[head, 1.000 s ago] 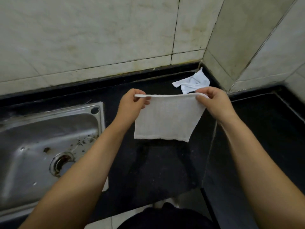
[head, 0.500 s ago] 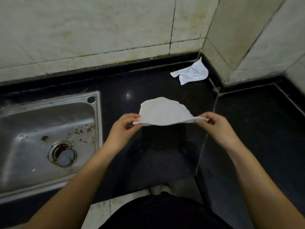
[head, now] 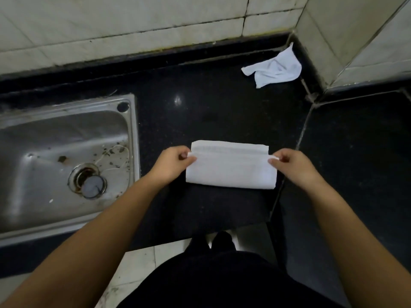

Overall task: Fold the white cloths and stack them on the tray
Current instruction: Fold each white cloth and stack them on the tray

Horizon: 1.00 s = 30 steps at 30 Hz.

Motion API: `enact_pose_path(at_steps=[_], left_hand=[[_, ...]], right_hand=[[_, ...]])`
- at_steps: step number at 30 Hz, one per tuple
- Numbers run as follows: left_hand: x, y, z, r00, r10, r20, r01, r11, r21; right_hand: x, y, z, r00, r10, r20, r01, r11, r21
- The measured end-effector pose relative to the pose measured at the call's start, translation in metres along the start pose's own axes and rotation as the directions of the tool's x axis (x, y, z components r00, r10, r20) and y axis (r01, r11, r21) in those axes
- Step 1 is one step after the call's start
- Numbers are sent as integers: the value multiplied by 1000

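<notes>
A white cloth point(head: 231, 168) lies folded over on the black counter point(head: 200, 112), its top layer reaching almost to the far edge. My left hand point(head: 172, 164) pinches the folded layer's left corner. My right hand point(head: 291, 165) pinches its right corner. A second white cloth point(head: 274, 70) lies crumpled in the back corner by the wall. No tray is in view.
A steel sink point(head: 64, 161) with a drain plug point(head: 92, 186) is set into the counter at the left. Tiled walls close off the back and the right corner. The counter's front edge runs just below the folded cloth, above my dark clothing.
The cloth hung from both hands a second ago. It swung up, came down toward me and now lies folded on the counter, both hands still on its corners.
</notes>
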State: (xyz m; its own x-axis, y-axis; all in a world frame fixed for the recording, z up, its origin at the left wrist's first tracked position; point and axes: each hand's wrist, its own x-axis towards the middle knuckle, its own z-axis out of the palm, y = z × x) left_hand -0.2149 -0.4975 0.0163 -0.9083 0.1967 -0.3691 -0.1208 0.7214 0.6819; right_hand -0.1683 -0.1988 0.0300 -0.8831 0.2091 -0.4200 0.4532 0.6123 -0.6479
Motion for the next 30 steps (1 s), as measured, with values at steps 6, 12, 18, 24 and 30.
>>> enact_pose_path(at_steps=[6,12,18,24,30], left_hand=[[51,9,15,992,-29,-123,56,975,214],[41,0,30,951,12,-309,83,952,294],[0,-17,41,944,-30,-329,149,927,345],[-8,-27,48,950,-28,-310,180,862,474],[0,-15,38,986,-62,-152,91,977,191]], right_hand=[[41,-8,13,988,105,-109,-113,991,-67],[42,-12,32,969,-12,-247,-84,923,-376],[55,-82,84,959,-272,76,273,824,-496],[64,-121,138,940,-241,241,340,715,-610],[55,-115,97,923,-247,294,328,905,-271]])
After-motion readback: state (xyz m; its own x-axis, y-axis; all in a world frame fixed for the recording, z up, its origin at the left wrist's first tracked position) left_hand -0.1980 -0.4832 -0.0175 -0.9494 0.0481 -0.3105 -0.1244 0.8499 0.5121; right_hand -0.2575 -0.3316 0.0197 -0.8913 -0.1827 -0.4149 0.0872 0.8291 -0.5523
